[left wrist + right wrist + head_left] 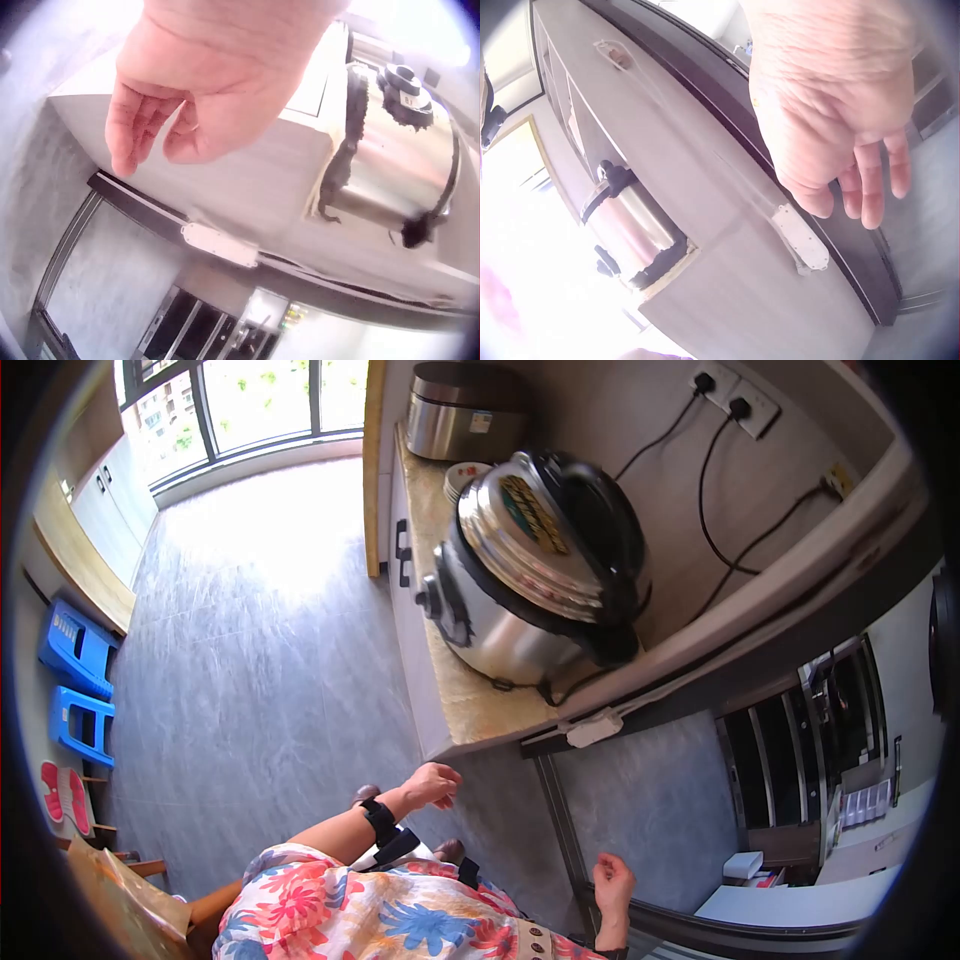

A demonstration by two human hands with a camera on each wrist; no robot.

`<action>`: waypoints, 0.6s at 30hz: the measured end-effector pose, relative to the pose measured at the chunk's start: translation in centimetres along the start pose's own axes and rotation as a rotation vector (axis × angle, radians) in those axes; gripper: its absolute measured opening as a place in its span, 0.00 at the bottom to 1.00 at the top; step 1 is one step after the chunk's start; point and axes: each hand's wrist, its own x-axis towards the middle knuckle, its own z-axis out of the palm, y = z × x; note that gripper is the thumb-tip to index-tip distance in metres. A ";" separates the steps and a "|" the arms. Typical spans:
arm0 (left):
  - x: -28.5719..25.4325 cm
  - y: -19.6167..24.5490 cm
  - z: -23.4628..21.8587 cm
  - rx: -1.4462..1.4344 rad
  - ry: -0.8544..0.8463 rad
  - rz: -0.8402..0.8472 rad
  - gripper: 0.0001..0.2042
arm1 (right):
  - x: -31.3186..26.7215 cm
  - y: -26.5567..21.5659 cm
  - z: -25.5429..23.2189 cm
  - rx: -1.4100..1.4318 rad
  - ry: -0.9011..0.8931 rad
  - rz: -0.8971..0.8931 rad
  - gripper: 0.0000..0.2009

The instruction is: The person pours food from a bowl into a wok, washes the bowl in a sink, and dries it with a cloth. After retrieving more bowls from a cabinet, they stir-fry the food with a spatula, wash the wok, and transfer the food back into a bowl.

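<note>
My left hand hangs with loosely bent fingers just below the counter's near corner, holding nothing. In the left wrist view its thumb and fingers curve toward each other around a gap. My right hand is raised near the doorway at the lower right, also holding nothing; in the right wrist view its fingers point down, slightly bent. A large silver and black electric pressure cooker stands on the counter, ahead of both hands. Its black-handled lid sits on top.
A steel box-shaped container and a small dish stand behind the cooker. Black cords run to wall sockets. A white power strip is fixed along the counter's side. Blue stools and red shoes line the left.
</note>
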 end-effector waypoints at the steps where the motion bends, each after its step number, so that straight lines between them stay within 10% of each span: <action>1: 0.2 0.6 -0.8 0.034 -0.039 0.036 0.14 | -0.2 -0.6 0.4 -0.021 0.030 0.012 0.10; 18: -2.9 2.2 -22.5 -0.136 0.088 0.036 0.15 | 1.8 -21.8 14.0 -0.092 -0.175 -0.165 0.10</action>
